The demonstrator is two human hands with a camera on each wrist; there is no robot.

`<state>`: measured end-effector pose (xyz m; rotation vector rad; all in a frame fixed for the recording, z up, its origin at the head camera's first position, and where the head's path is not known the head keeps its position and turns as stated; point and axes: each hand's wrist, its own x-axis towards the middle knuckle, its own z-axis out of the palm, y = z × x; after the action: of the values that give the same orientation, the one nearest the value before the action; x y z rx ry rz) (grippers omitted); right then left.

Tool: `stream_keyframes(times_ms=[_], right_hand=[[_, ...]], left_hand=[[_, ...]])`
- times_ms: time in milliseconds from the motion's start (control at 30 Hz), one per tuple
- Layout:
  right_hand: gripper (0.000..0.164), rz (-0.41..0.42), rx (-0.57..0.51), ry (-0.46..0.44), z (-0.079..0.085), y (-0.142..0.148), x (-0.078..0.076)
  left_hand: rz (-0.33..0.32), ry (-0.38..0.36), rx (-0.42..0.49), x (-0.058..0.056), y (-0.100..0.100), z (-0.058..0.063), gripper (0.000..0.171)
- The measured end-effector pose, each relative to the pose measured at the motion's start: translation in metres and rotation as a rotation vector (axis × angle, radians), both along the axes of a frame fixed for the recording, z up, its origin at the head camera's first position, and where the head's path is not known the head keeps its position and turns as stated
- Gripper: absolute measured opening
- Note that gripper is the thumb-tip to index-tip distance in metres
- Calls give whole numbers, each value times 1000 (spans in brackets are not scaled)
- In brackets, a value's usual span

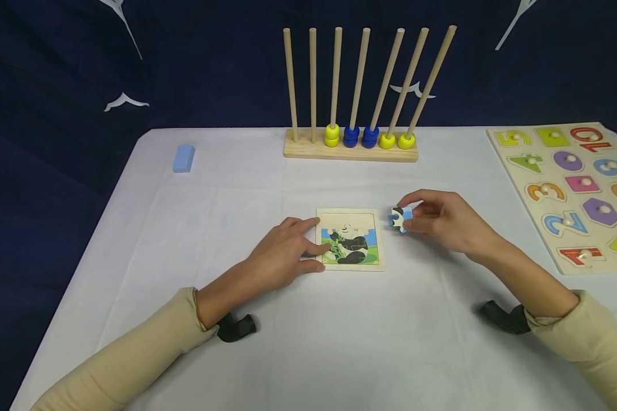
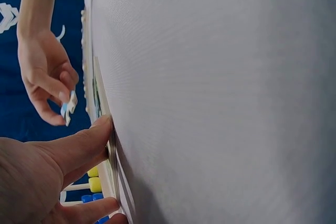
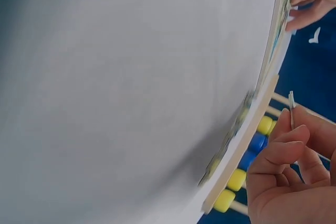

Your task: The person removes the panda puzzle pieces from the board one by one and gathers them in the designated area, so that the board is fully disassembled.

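On the white table (image 1: 185,342), the left hand (image 1: 283,251) presses flat on the panda puzzle (image 1: 351,238), the right hand (image 1: 442,220) pinches 1 piece (image 1: 398,219).

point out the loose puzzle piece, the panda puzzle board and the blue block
puzzle piece (image 1: 399,219), head view, middle of its printed face.
panda puzzle board (image 1: 351,240), head view, on the panda picture.
blue block (image 1: 183,158), head view, its top face.

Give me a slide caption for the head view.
Left hand steadies panda puzzle; right hand pinches a piece.

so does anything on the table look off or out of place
Only the panda puzzle looks unfinished: its top part is bare, and the right hand pinches a loose piece beside it. The left hand steadies the board.
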<state>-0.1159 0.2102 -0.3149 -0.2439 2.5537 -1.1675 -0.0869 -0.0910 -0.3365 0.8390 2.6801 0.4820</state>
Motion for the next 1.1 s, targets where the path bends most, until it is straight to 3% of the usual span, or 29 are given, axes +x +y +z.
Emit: stream_keyframes(times_ms=[633, 1100], right_hand=[[35, -116, 132, -23, -9, 53, 6], [34, -60, 266, 72, -16, 61, 1]], left_hand=[[-3, -9, 0, 1, 0, 1, 40], [-7, -1, 20, 1, -1, 0, 41]])
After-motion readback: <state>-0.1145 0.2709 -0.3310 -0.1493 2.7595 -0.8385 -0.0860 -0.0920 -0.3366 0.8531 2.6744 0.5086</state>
